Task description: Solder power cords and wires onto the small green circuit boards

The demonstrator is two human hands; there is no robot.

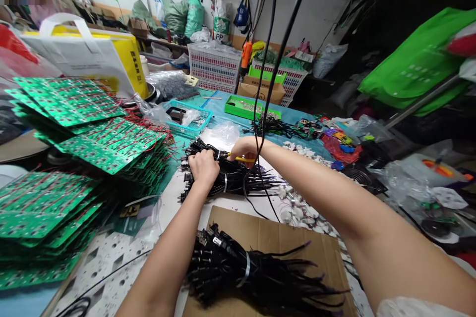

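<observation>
My left hand (204, 166) is closed on a bundle of black cables (230, 178) that lies on the table, tied with a white band. My right hand (246, 148) pinches a yellow-handled tool (243, 159) and holds its tip against the same bundle, just right of my left hand. A second tied bundle of black cables (245, 270) rests nearer to me on a sheet of brown cardboard (275, 233).
Stacks of green circuit boards (92, 133) with red wires fill the left side. A blue basket (188, 119), a green tray (247, 107), white crates (213, 67) and bags stand behind. Small white parts (297, 203) are strewn to the right. A black cable (271, 59) hangs in front.
</observation>
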